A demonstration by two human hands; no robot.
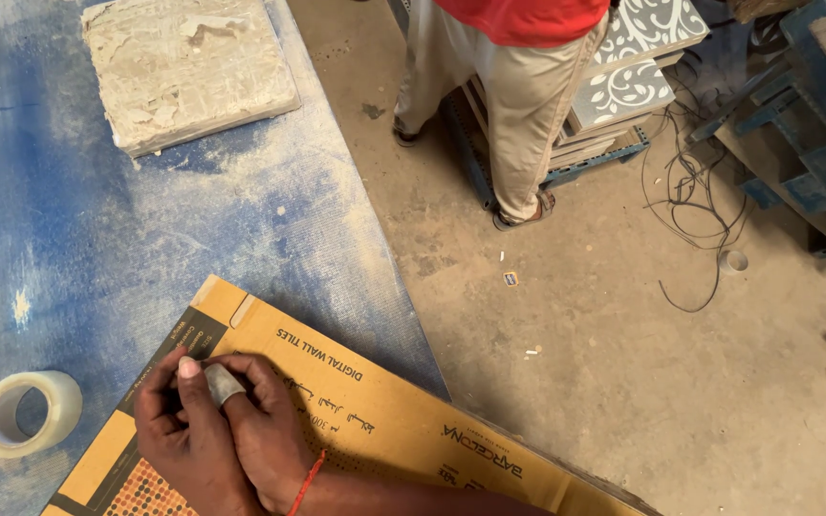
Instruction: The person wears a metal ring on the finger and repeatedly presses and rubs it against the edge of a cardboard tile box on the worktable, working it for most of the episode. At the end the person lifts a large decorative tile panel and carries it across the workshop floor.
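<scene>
- Our left hand (179, 430) and right hand (255, 435) are bunched together, pressing on the flat cardboard box (375, 420) lying on the blue table (97, 239); we can't tell if they hold anything.
- Box looks stiff but heavy-ish, probably fragile inside, so we'd grab both long edges.
- Tape roll (29, 413) sits just left.

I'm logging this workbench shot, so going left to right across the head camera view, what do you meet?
Roll of clear tape → the person's clasped hands, left hand then right hand, on the flattened cardboard box → a co-worker's legs → stacked patterned tiles → loose black cable → blue metal rack.
</scene>
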